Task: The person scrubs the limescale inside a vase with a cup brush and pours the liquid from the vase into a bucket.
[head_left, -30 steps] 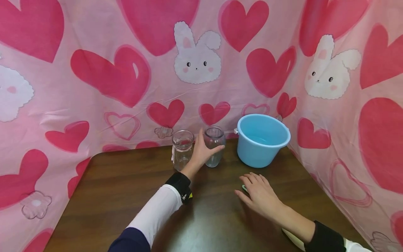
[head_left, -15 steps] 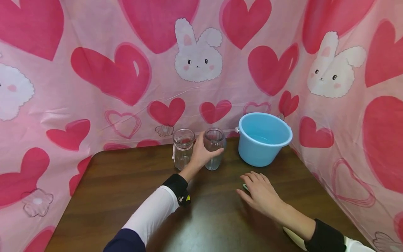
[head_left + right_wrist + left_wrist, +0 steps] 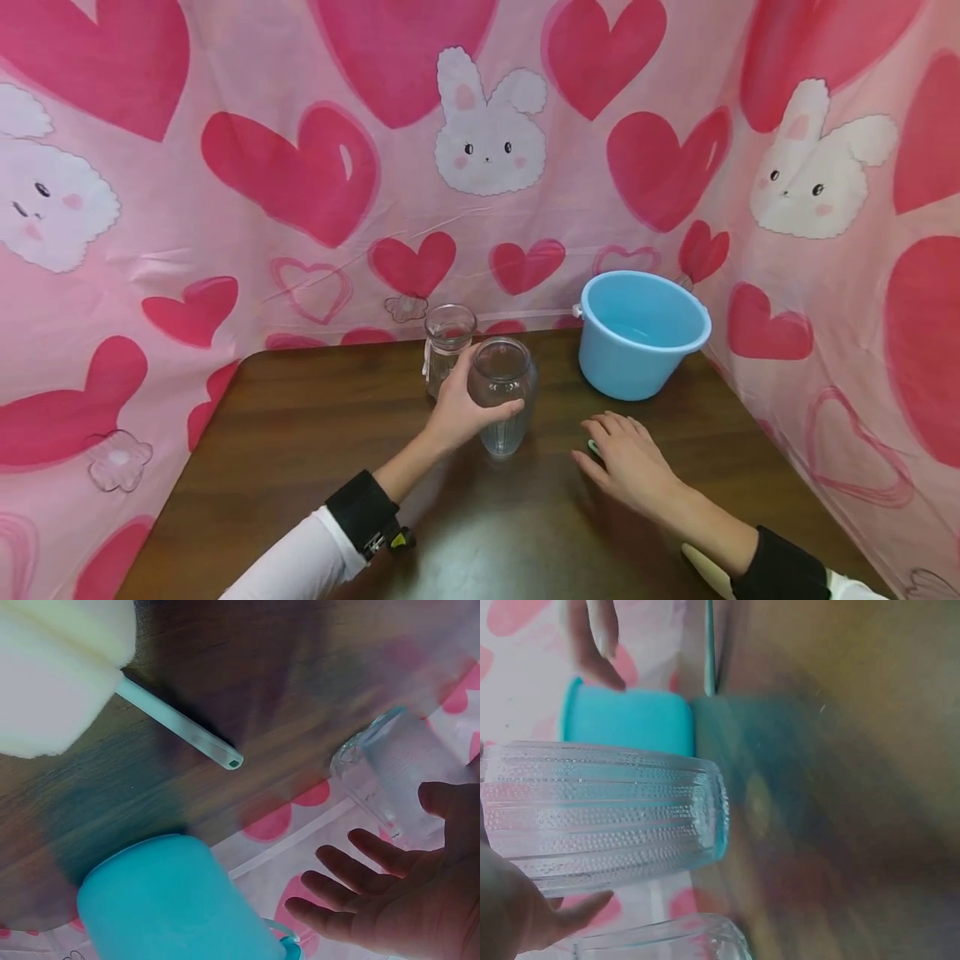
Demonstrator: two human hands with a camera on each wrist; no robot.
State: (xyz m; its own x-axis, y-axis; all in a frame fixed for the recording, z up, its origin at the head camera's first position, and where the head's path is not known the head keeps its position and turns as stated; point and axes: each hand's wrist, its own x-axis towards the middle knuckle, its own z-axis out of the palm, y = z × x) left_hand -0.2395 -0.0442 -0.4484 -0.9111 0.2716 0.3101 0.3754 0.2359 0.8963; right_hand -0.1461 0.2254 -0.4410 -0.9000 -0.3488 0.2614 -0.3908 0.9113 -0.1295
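Note:
My left hand [image 3: 459, 410] grips a clear glass vase [image 3: 504, 435], thumb on the near side and fingers behind. In the left wrist view the vase [image 3: 607, 814] shows ribbed, dotted walls, and its base seems slightly above the table. Behind the hand stands a second glass jar [image 3: 444, 343] with a pale ribbon at its neck, partly hidden. My right hand [image 3: 633, 467] hovers with loosely spread fingers over a sponge brush, holding nothing. That brush has a pale green handle [image 3: 180, 726] and a thick whitish sponge head [image 3: 60, 682], and it lies on the table.
A light blue bucket [image 3: 626, 367] stands at the back right of the brown wooden table [image 3: 315, 433]. Pink cloth [image 3: 405, 183] printed with hearts and rabbits hangs behind the table and along its right side.
My left hand has closed round the glass vase and brought it nearer to me, away from the second jar. The right hand has hardly moved.

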